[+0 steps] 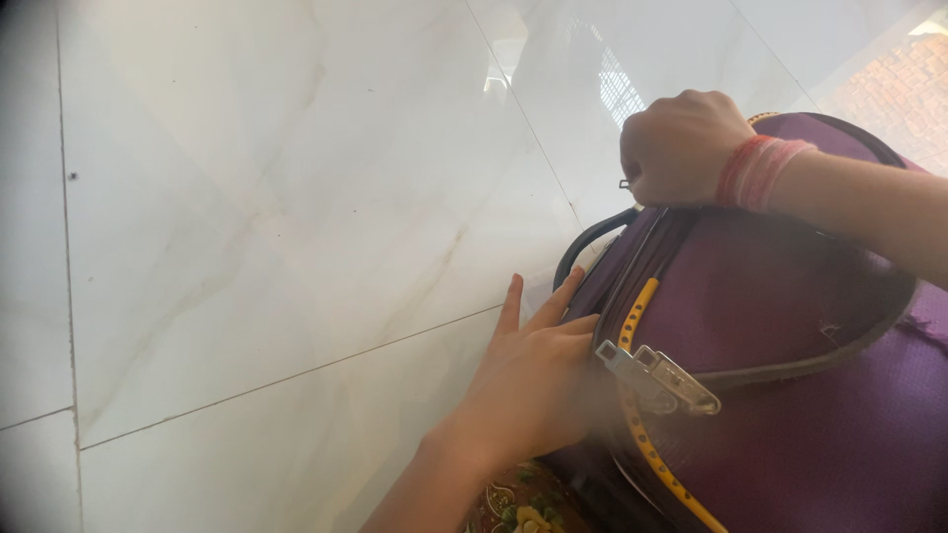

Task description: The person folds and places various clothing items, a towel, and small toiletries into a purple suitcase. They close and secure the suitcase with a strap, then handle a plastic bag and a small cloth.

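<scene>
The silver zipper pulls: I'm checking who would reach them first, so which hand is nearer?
Left. The left hand lies flat right beside the zipper pulls; the right hand is fisted at the suitcase's far edge.

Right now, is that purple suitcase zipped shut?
Cannot tell: the right hand hides part of the purple suitcase zip; two metal pulls sit together.

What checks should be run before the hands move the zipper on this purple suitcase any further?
1. Left hand braces the suitcase side: ok, flat against it.
2. Right hand grips at the top edge: ok, fist closed; what it holds cannot tell.
3. Metal zipper pulls free: ok, no hand on them.
4. Yellow zipper track unsnagged: cannot tell.
5. Black handle clear of the fingers: ok.
6. Suitcase rests on the tile floor: ok.
</scene>
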